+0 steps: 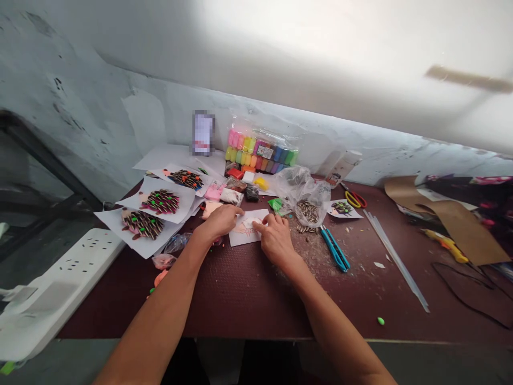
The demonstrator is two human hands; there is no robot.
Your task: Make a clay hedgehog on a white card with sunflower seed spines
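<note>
Two bare forearms [168,310] cross the front edge of a dark maroon worktop [228,305], its textured surface littered with pale crumbs right of centre. Near the middle lies a white paper card [236,240] with a reddish line drawing, bearing a white clay lump [250,221]. The left hand [222,219] has bent fingers, the forefinger reaching to the card's upper left corner; the right hand [276,235] curls loosely, fingertips at the lump; whether either pinches anything, I cannot tell. Toward the left edge, seed-covered hedgehog pictures [160,201] overlap on white sheets, near a white power strip [80,262]. Clear glue sticks [396,259] and a yellow glue gun [444,243] lie toward the right edge. Along the back edge, packs of coloured clay [262,152] stand against a scuffed, patchy grey-white wall [168,117].
</note>
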